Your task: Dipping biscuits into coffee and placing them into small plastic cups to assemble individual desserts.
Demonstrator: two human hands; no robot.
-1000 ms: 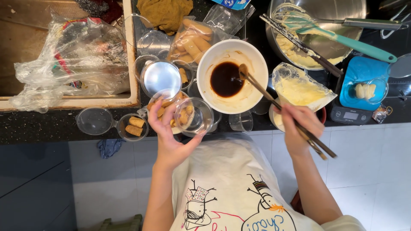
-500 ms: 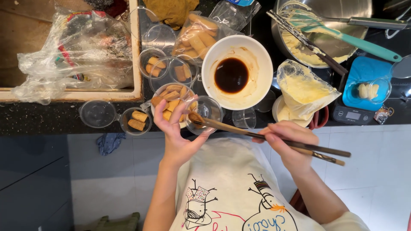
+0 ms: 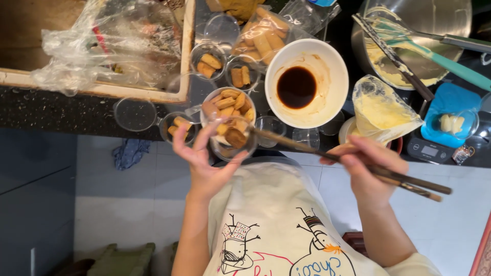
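Our left hand (image 3: 204,163) grips clear cup (image 3: 232,139) of soaked brown biscuit pieces. Right hand (image 3: 365,168) grip closed on chopsticks (image 3: 348,161), tips inside cup, left of it.

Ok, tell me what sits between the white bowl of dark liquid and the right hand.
Head view: an empty clear cup lies between the white bowl and the right hand, crossed by the chopsticks.

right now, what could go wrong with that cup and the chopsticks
The left hand holds the small clear cup out past the dark counter edge, so a slip could drop it onto the apron. The soaked biscuit piece in the chopsticks, held by the right hand, may crumble or drip.
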